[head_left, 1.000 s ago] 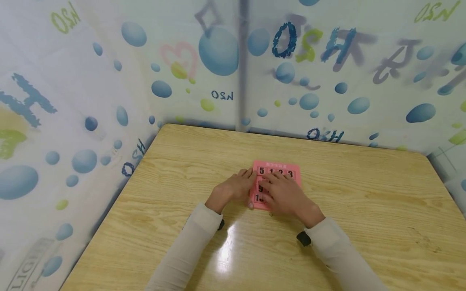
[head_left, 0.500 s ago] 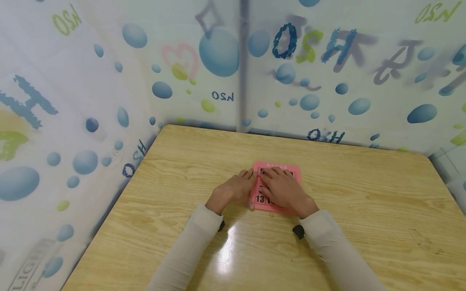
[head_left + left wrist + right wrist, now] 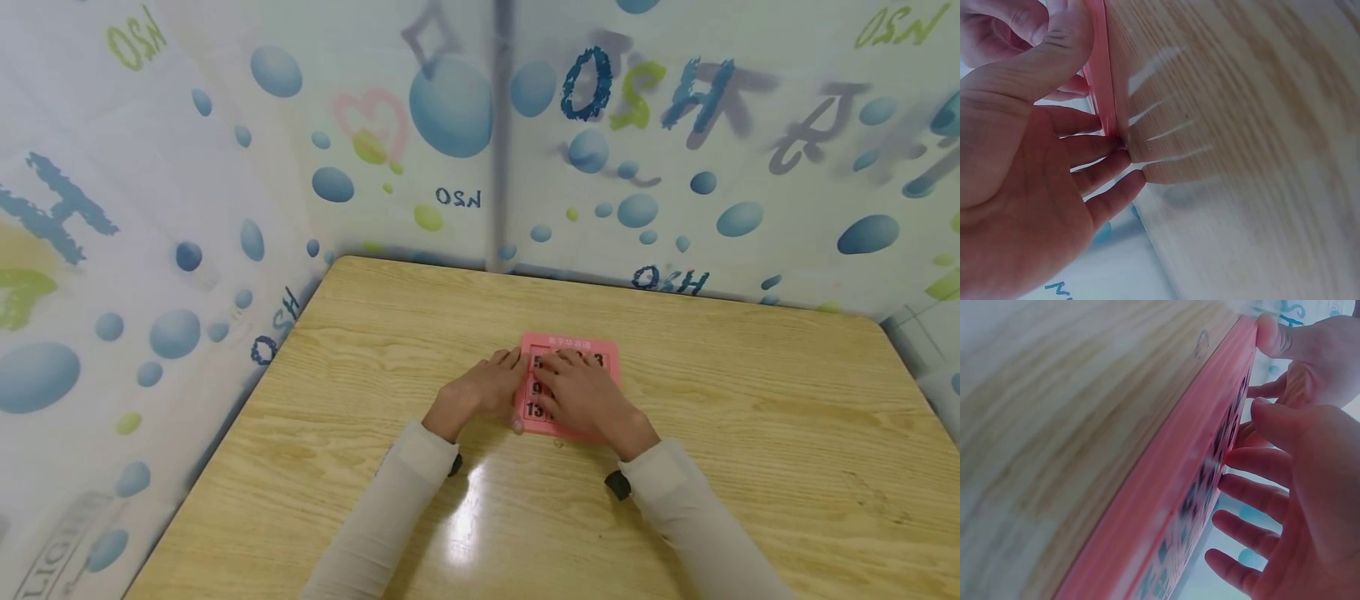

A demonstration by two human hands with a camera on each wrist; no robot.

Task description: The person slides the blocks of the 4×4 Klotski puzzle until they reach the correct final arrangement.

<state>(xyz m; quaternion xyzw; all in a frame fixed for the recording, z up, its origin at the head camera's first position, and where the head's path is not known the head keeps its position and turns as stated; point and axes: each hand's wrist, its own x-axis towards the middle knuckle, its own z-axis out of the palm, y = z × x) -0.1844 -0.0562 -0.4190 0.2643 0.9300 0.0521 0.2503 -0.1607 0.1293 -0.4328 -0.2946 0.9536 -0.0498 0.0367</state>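
A pink number slide puzzle (image 3: 614, 360) lies flat on the table, its black-numbered tiles partly hidden under my right hand. My left hand (image 3: 487, 385) rests along its left edge, thumb at the near-left corner. In the left wrist view, the fingers of this left hand (image 3: 1029, 169) are fairly straight, tips down at the pink side and the wood. My right hand (image 3: 588, 398) is spread over the tiles; the 13 tile (image 3: 535, 410) shows below its thumb. In the right wrist view, extended right fingers (image 3: 1254, 494) have their tips at the tile face.
The wooden table (image 3: 360, 350) stretches out around the puzzle, with a bright light reflection near the left forearm. A bubble-patterned wall covering (image 3: 450, 108) rises behind the far edge and along the left side.
My right hand moved slightly left and away from me, then back a little, over the tiles. The 5 tile sits lower than before. My left hand has stayed at the edge.
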